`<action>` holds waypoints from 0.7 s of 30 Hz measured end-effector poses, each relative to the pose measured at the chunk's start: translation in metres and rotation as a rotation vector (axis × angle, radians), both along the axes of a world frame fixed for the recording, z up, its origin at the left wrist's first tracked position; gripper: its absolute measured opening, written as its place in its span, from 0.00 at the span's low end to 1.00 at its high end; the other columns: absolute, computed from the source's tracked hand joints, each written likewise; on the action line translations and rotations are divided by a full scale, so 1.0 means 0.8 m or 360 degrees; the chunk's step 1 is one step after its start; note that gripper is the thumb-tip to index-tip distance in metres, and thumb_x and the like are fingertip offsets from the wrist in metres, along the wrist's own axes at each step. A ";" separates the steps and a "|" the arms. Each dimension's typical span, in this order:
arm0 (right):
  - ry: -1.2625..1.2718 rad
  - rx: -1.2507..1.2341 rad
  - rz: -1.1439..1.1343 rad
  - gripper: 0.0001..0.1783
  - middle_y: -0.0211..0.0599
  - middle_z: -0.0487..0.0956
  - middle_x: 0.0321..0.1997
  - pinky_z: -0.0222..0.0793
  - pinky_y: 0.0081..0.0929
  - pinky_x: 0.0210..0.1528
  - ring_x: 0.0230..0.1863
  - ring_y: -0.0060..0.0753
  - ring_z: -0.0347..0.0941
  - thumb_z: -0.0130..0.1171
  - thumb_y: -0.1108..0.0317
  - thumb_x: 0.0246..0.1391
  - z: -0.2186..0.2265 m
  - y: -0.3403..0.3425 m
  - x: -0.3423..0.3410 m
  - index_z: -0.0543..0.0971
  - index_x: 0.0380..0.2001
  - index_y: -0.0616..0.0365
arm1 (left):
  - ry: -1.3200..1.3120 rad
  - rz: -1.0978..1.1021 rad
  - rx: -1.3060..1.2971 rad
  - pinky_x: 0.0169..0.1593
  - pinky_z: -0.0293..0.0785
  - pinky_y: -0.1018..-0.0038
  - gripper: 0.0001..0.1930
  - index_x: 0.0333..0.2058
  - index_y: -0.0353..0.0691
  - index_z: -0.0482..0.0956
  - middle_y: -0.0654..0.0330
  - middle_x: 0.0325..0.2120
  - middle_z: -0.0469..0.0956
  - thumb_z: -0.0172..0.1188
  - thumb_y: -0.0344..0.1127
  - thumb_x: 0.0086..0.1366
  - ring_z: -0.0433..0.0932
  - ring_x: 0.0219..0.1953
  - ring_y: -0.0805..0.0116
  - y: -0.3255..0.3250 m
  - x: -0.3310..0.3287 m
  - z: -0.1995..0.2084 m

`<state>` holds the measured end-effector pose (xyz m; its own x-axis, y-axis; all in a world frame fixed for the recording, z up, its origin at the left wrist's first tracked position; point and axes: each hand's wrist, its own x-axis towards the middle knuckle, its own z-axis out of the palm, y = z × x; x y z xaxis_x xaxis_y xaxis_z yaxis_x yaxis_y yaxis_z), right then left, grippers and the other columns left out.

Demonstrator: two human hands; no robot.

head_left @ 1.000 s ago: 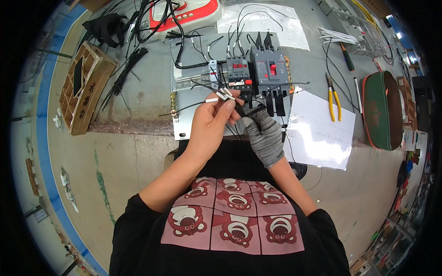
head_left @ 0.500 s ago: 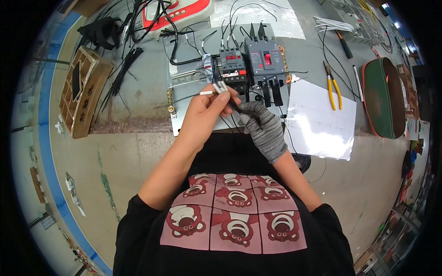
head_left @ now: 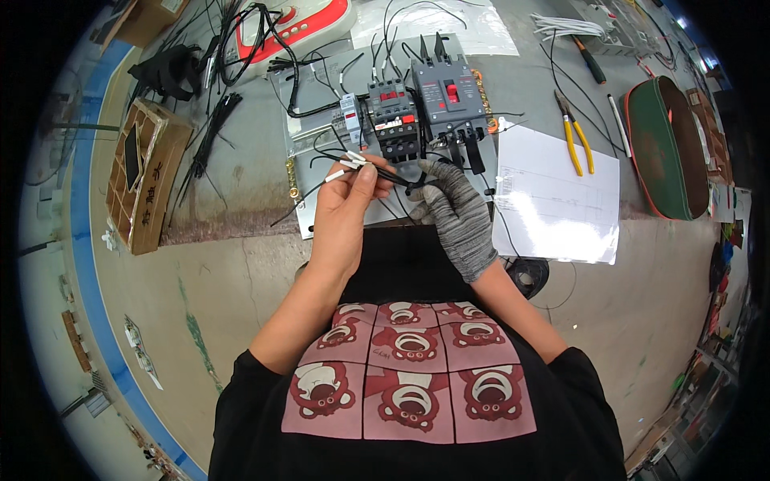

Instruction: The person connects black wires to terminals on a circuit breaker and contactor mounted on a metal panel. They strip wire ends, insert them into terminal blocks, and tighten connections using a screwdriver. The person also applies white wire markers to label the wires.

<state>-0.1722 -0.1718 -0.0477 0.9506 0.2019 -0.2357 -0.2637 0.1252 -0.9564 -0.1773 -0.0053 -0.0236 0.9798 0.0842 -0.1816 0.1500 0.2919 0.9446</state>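
My bare left hand pinches a bunch of black wires between thumb and fingers. White marker sleeves sit on the wire ends and fan out to the upper left. My right hand, in a grey knitted glove, has thumb and fingers curled at the other end of the bunch. Just beyond my hands lies a metal mounting plate. It carries a narrow light-grey module, a dark contactor and a larger circuit breaker with a red toggle.
Left of the plate are a wooden compartment box and a black cable-tie bundle. On the right lie a white sheet, yellow-handled pliers, a screwdriver and a green case. A red-and-white machine stands behind.
The wire bunch has shifted left and lies flatter, its sleeved ends now spread apart. My left hand moved slightly left and down; the right hand's fingers have loosened. The view has shifted slightly.
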 end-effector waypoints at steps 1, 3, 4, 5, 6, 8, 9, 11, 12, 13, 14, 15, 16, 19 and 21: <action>-0.0030 -0.0017 -0.0009 0.17 0.35 0.82 0.36 0.72 0.15 0.33 0.30 0.15 0.74 0.49 0.73 0.64 -0.003 -0.001 -0.001 0.73 0.55 0.56 | -0.0007 0.0000 0.0015 0.48 0.70 0.75 0.11 0.45 0.37 0.73 0.59 0.39 0.78 0.50 0.38 0.72 0.75 0.39 0.73 -0.001 0.000 0.000; -0.0129 -0.0130 0.0077 0.17 0.35 0.82 0.35 0.72 0.15 0.32 0.28 0.16 0.74 0.49 0.73 0.63 -0.012 -0.003 -0.002 0.74 0.55 0.57 | 0.0028 -0.0012 0.0049 0.48 0.70 0.75 0.10 0.44 0.37 0.73 0.58 0.40 0.78 0.50 0.37 0.72 0.75 0.39 0.73 -0.003 0.001 0.004; -0.0179 -0.0187 0.0126 0.17 0.35 0.82 0.35 0.72 0.15 0.31 0.27 0.16 0.74 0.50 0.74 0.63 -0.012 -0.002 0.000 0.74 0.55 0.57 | 0.0043 -0.0012 0.0066 0.48 0.70 0.75 0.10 0.44 0.37 0.73 0.58 0.40 0.78 0.50 0.37 0.72 0.75 0.39 0.73 -0.003 0.000 0.006; -0.0110 -0.0145 0.0181 0.17 0.35 0.82 0.34 0.71 0.15 0.29 0.26 0.16 0.74 0.50 0.72 0.64 -0.008 -0.003 0.001 0.74 0.55 0.57 | 0.0029 -0.0026 0.0086 0.48 0.71 0.75 0.10 0.44 0.37 0.73 0.57 0.40 0.78 0.50 0.37 0.72 0.75 0.39 0.73 -0.004 -0.001 0.006; -0.0041 -0.0103 0.0237 0.17 0.35 0.82 0.33 0.71 0.14 0.28 0.24 0.16 0.74 0.50 0.70 0.64 0.000 -0.005 0.003 0.74 0.55 0.57 | 0.0016 -0.0040 0.0106 0.47 0.71 0.75 0.10 0.44 0.37 0.73 0.57 0.39 0.79 0.50 0.37 0.72 0.75 0.38 0.73 -0.004 -0.002 0.005; 0.0087 -0.0015 0.0351 0.17 0.34 0.82 0.32 0.70 0.14 0.25 0.21 0.16 0.73 0.50 0.66 0.65 0.014 -0.006 0.009 0.74 0.55 0.57 | -0.0033 -0.0050 0.0143 0.47 0.71 0.75 0.10 0.44 0.37 0.73 0.56 0.39 0.79 0.51 0.37 0.72 0.75 0.38 0.72 -0.003 -0.001 0.003; 0.0181 0.0089 0.0394 0.18 0.34 0.82 0.31 0.69 0.13 0.23 0.22 0.18 0.76 0.50 0.62 0.66 0.004 -0.011 0.012 0.74 0.54 0.58 | -0.0062 -0.0048 0.0158 0.47 0.71 0.75 0.10 0.44 0.37 0.73 0.56 0.39 0.79 0.51 0.37 0.71 0.75 0.38 0.72 -0.002 0.000 0.002; 0.0303 0.0176 0.0467 0.18 0.34 0.82 0.31 0.69 0.12 0.22 0.22 0.19 0.77 0.50 0.61 0.66 0.007 -0.016 0.022 0.74 0.53 0.59 | -0.0105 -0.0066 0.0183 0.46 0.71 0.75 0.10 0.44 0.36 0.73 0.55 0.38 0.79 0.51 0.36 0.71 0.75 0.38 0.72 -0.001 0.001 0.002; 0.0365 0.0219 0.0504 0.18 0.34 0.82 0.31 0.68 0.12 0.21 0.22 0.20 0.77 0.50 0.61 0.66 0.008 -0.016 0.027 0.74 0.52 0.60 | -0.0121 -0.0086 0.0195 0.46 0.71 0.75 0.10 0.43 0.36 0.73 0.55 0.38 0.80 0.52 0.36 0.71 0.75 0.38 0.72 -0.001 0.002 0.002; 0.0342 0.0252 0.0503 0.17 0.35 0.82 0.31 0.69 0.13 0.20 0.23 0.21 0.78 0.52 0.60 0.65 0.001 -0.015 0.028 0.75 0.50 0.61 | -0.0135 -0.0107 0.0204 0.46 0.71 0.75 0.10 0.43 0.36 0.73 0.55 0.38 0.80 0.52 0.36 0.71 0.75 0.38 0.73 -0.001 0.002 0.003; 0.0325 0.0239 0.0517 0.17 0.35 0.82 0.31 0.69 0.13 0.20 0.23 0.21 0.78 0.52 0.60 0.65 -0.002 -0.015 0.028 0.75 0.50 0.60 | -0.0145 -0.0105 0.0215 0.46 0.71 0.75 0.10 0.43 0.35 0.73 0.55 0.37 0.80 0.52 0.36 0.71 0.75 0.37 0.73 -0.001 0.003 0.003; 0.0308 0.0226 0.0530 0.17 0.34 0.83 0.31 0.69 0.13 0.21 0.23 0.21 0.78 0.52 0.60 0.65 -0.003 -0.014 0.029 0.75 0.50 0.60 | -0.0154 -0.0104 0.0226 0.45 0.71 0.75 0.10 0.43 0.35 0.73 0.55 0.37 0.80 0.52 0.36 0.71 0.75 0.37 0.73 -0.002 0.004 0.005; 0.0288 0.0212 0.0547 0.17 0.33 0.83 0.31 0.69 0.13 0.21 0.24 0.20 0.79 0.53 0.59 0.65 -0.003 -0.013 0.032 0.75 0.50 0.60 | -0.0167 -0.0099 0.0237 0.45 0.71 0.75 0.10 0.43 0.35 0.73 0.54 0.37 0.80 0.52 0.36 0.71 0.75 0.37 0.73 -0.002 0.005 0.006; 0.0255 -0.0122 0.0673 0.17 0.38 0.83 0.30 0.72 0.22 0.23 0.23 0.28 0.80 0.55 0.61 0.62 0.013 -0.019 0.039 0.75 0.50 0.59 | -0.0189 -0.0113 0.0321 0.45 0.71 0.75 0.10 0.43 0.35 0.73 0.54 0.37 0.80 0.52 0.36 0.71 0.75 0.37 0.73 -0.003 0.007 0.009; -0.0547 -0.0582 0.0507 0.17 0.42 0.83 0.29 0.72 0.28 0.23 0.22 0.35 0.79 0.56 0.60 0.60 -0.006 -0.014 0.036 0.75 0.49 0.58 | -0.0135 -0.0093 0.0315 0.45 0.71 0.75 0.10 0.43 0.35 0.73 0.54 0.37 0.80 0.52 0.36 0.71 0.75 0.37 0.73 -0.004 0.007 0.008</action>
